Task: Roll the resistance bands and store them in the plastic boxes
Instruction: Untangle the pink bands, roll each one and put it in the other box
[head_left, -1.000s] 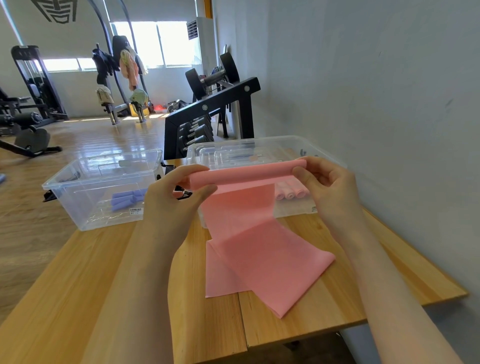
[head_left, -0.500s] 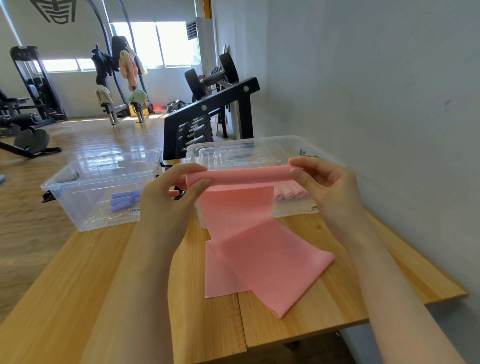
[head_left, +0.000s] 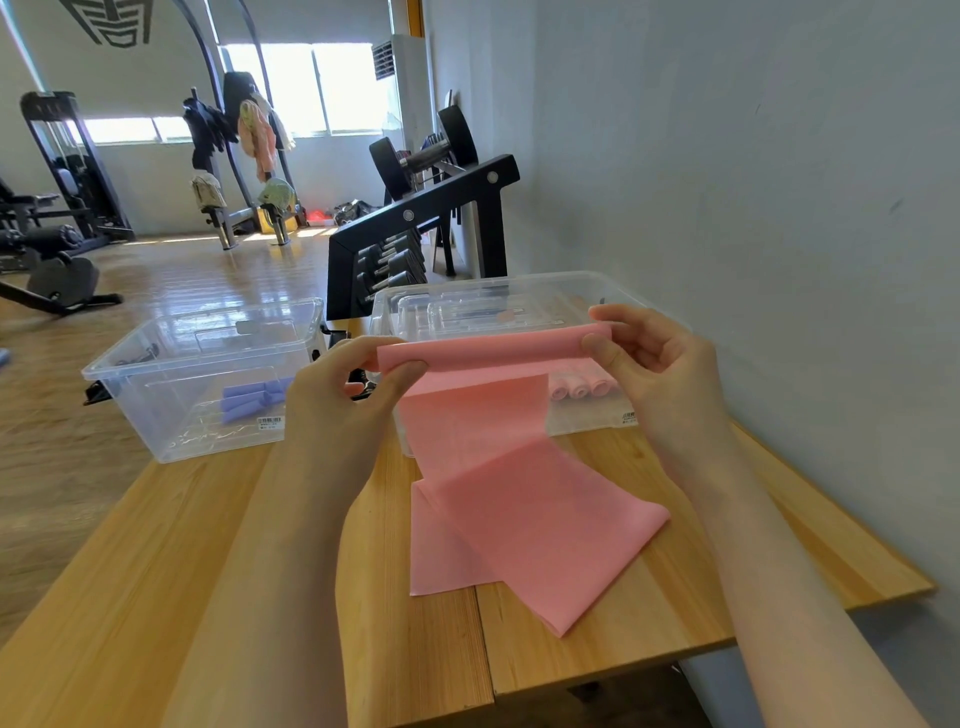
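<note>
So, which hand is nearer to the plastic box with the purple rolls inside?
Left. The left hand holds the left end of the pink band just beside the box with the purple rolls. The right hand holds the other end, farther right.

A pink resistance band (head_left: 519, 499) is held raised at its rolled upper edge, its loose length draped onto the worktop (head_left: 156, 597). Three pink rolls (head_left: 579, 387) are seen in the right clear plastic box (head_left: 571, 291), purple rolls (head_left: 252, 400) in the left box (head_left: 171, 431).
</note>
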